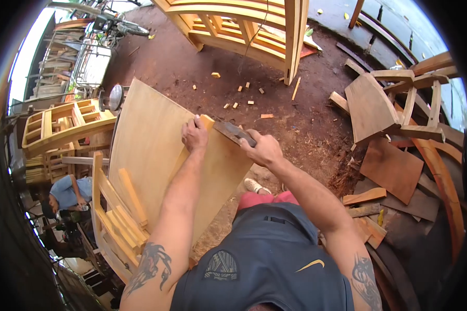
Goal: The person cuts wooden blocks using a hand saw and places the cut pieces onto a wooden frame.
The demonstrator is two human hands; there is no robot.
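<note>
My left hand (194,133) is closed over a yellowish wooden strip (207,122), holding it against a large plywood sheet (145,122). The strip runs back beneath my left forearm, and its end reaches the sheet's edge. My right hand (264,149) grips the dark handle of a handsaw (231,130). The saw's blade lies close to the strip's end; its teeth are too small to make out, and I cannot tell whether it is in the wood.
Small wood offcuts (239,88) lie on the dirt ground. A slatted wooden frame (233,45) stands ahead. Wooden strips (122,223) are stacked at left, near a seated person (67,194). On the right are a wooden chair (373,106) and loose boards (392,168).
</note>
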